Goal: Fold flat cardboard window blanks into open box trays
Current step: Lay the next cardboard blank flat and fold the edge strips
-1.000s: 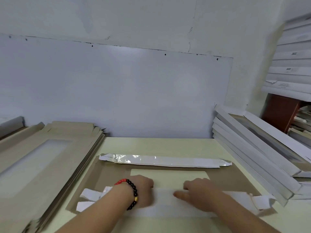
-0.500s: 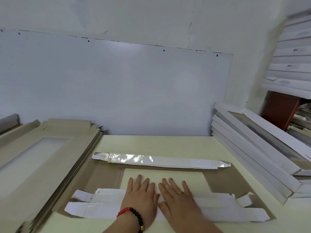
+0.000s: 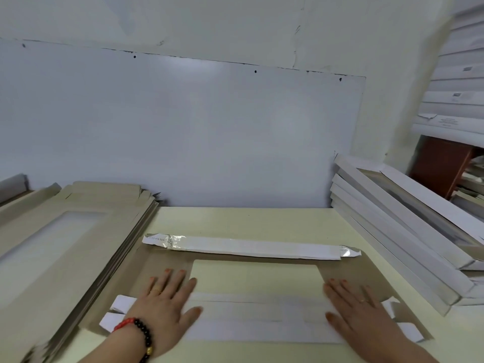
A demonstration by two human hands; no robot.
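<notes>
A brown cardboard window blank [image 3: 167, 263] lies flat on the table in front of me, its rectangular window showing the tabletop. Its far long flap [image 3: 248, 247], white and partly glossy, is folded over onto the blank. The near long flap [image 3: 262, 318], white, is folded down flat too. My left hand [image 3: 165, 305], with a bead bracelet, presses flat on the left end of that near flap, fingers straight. My right hand [image 3: 361, 310] presses flat on the right end. Small white end tabs [image 3: 117, 310] stick out at both corners.
A stack of flat brown window blanks [image 3: 65, 231] sits at the left. Finished white trays [image 3: 392, 239] are piled at the right, leaning, with more white boxes [image 3: 455, 82] stacked above. A pale wall panel [image 3: 183, 132] stands behind the yellowish table [image 3: 235, 221].
My hands went from curled on the near flap, to flat side by side at its middle, and have now slid apart to its two ends, flattening it.
</notes>
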